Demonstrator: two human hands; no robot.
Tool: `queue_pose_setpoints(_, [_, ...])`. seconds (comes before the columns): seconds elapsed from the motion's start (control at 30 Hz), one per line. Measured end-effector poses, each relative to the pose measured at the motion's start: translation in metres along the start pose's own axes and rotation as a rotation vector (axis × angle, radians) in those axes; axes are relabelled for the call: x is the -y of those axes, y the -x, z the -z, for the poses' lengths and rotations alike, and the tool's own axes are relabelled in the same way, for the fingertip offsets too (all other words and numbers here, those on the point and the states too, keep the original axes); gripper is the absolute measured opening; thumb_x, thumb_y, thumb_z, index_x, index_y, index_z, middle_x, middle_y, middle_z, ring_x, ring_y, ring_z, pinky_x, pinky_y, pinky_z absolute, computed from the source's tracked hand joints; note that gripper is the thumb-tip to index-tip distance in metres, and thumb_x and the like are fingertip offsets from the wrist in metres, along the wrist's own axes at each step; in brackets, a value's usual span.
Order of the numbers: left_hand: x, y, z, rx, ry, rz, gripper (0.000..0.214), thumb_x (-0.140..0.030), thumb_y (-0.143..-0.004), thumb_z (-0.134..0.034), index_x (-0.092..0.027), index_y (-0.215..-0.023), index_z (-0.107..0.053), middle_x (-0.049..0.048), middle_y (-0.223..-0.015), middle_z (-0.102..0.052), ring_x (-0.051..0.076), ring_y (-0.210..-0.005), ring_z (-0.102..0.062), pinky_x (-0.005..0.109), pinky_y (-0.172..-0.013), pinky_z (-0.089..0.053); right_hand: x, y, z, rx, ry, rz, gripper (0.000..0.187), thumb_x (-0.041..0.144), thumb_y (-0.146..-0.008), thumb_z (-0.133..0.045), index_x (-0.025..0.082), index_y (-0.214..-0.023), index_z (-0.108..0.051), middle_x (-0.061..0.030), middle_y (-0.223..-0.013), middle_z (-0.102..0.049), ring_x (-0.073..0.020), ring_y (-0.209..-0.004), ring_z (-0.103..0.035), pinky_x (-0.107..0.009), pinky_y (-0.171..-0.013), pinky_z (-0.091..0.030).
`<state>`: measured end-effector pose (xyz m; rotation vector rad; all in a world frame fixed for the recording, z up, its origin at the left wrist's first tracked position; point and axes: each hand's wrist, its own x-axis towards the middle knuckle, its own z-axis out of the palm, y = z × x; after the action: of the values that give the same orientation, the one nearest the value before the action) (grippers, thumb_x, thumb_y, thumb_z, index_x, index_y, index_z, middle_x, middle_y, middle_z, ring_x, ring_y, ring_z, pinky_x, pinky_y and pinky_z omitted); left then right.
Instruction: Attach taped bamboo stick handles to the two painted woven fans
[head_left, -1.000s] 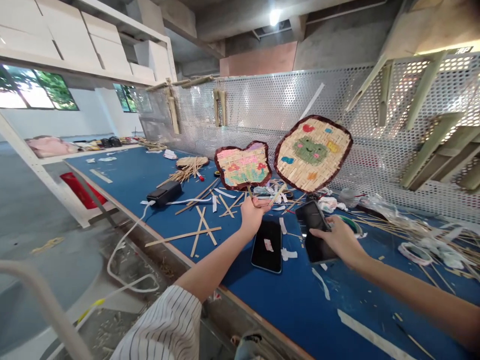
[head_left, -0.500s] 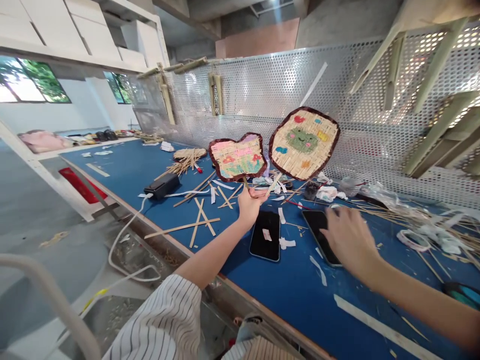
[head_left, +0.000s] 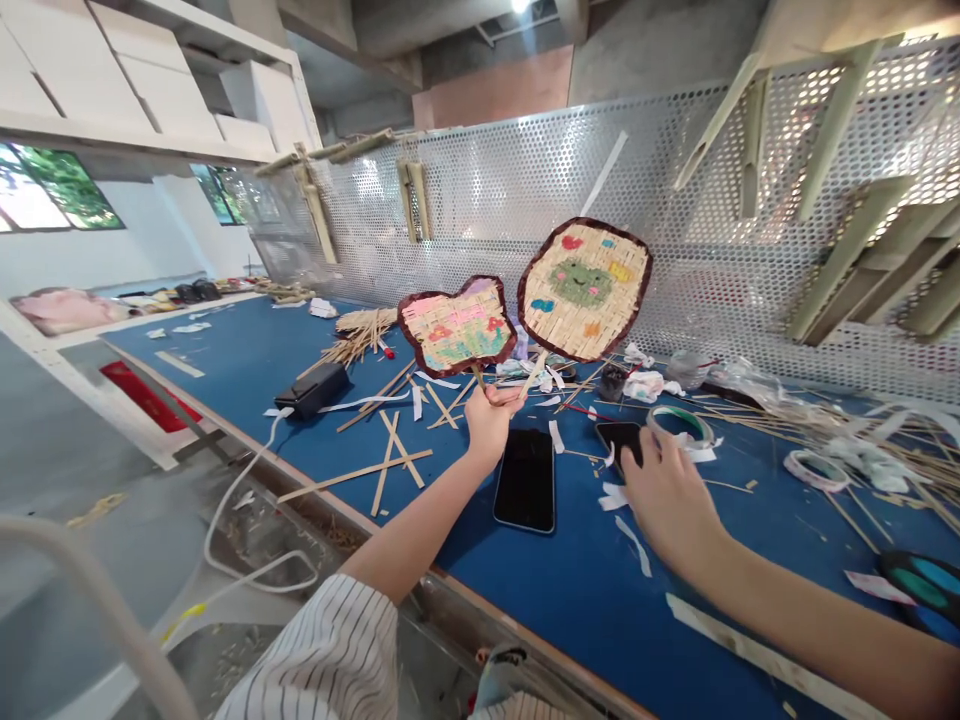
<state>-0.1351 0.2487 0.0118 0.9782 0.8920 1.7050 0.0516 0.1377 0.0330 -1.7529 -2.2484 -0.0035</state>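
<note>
workbench [head_left: 225,370]: phone [head_left: 524,481] center | bamboo strips [head_left: 401,450] left | tape roll [head_left: 814,470] right | perforated metal screen [head_left: 480,190] behind

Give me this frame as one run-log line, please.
left hand: holds two woven bamboo fans | right hand: over a black smartphone | nearby: second smartphone, tape roll

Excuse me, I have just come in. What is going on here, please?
A person stands at a blue workbench. Their left hand holds up two painted woven bamboo fans, a lobed one and a rounder one, by the handles. Their right hand is over a smartphone, beside a tape roll. Another smartphone lies nearby, nearer the scattered bamboo sticks.
</note>
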Motion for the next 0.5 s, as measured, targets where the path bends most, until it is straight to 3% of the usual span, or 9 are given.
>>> queue_pose_setpoints(0.07, [0.001, 0.000, 0.000, -0.016, -0.014, -0.005, 0.046, -0.001, -0.053, -0.069, -0.023, -0.067, -0.030, -0.0028, -0.065, -0.070, 0.025, -0.084, -0.072, 0.040, -0.082, -0.055, 0.016, -0.004, 0.006, 0.012, -0.056, -0.121, 0.039, 0.010, -0.088, -0.047, 0.006, -0.125, -0.054, -0.0260, -0.134, -0.046, -0.0419, -0.129, -0.035, -0.061, -0.103, -0.029])
queue_pose_setpoints(0.17, [0.002, -0.002, 0.001, -0.047, -0.033, -0.017, 0.046, -0.003, -0.053, -0.070, -0.023, -0.067, -0.032, -0.0019, -0.067, -0.071, 0.025, -0.082, -0.072, 0.037, -0.078, -0.055, 0.055, -0.015, 0.001, 0.181, -0.201, -0.316, 0.038, 0.034, -0.091, -0.053, 0.011, -0.121, -0.055, -0.0158, -0.122, -0.057, -0.0271, -0.112, -0.055, -0.045, -0.093, -0.046])
queue_pose_setpoints(0.23, [0.001, -0.003, 0.002, -0.070, -0.037, -0.025, 0.046, -0.003, -0.052, -0.070, -0.023, -0.067, -0.032, -0.0014, -0.068, -0.071, 0.024, -0.080, -0.072, 0.036, -0.076, -0.055, 0.081, -0.025, -0.006, 0.295, -0.269, -0.502, 0.037, 0.040, -0.090, -0.055, 0.015, -0.117, -0.056, -0.0093, -0.116, -0.060, -0.0214, -0.099, -0.061, -0.042, -0.083, -0.051])
queue_pose_setpoints(0.3, [0.000, -0.004, 0.003, -0.088, -0.031, -0.031, 0.046, -0.002, -0.052, -0.069, -0.023, -0.067, -0.031, -0.0017, -0.066, -0.071, 0.024, -0.079, -0.072, 0.036, -0.075, -0.055, 0.098, -0.035, -0.011, 0.350, -0.310, -0.639, 0.037, 0.037, -0.089, -0.057, 0.016, -0.120, -0.055, -0.0091, -0.120, -0.058, -0.0222, -0.103, -0.059, -0.044, -0.085, -0.050])
queue_pose_setpoints(0.4, [-0.002, -0.006, 0.004, -0.098, -0.017, -0.041, 0.044, 0.000, -0.054, -0.066, -0.023, -0.067, -0.030, -0.0020, -0.065, -0.070, 0.023, -0.078, -0.072, 0.034, -0.075, -0.055, 0.105, -0.047, -0.014, 0.378, -0.404, -0.739, 0.039, 0.034, -0.089, -0.058, 0.016, -0.123, -0.053, -0.0106, -0.126, -0.055, -0.0242, -0.108, -0.057, -0.047, -0.089, -0.048])
queue_pose_setpoints(0.5, [-0.002, -0.005, 0.003, -0.095, -0.011, -0.049, 0.044, 0.001, -0.054, -0.065, -0.023, -0.067, -0.031, -0.0025, -0.065, -0.070, 0.022, -0.077, -0.072, 0.035, -0.077, -0.055, 0.097, -0.053, -0.016, 0.406, -0.624, -0.710, 0.036, 0.033, -0.089, -0.058, 0.016, -0.120, -0.055, -0.0093, -0.121, -0.057, -0.0221, -0.103, -0.059, -0.043, -0.084, -0.051])
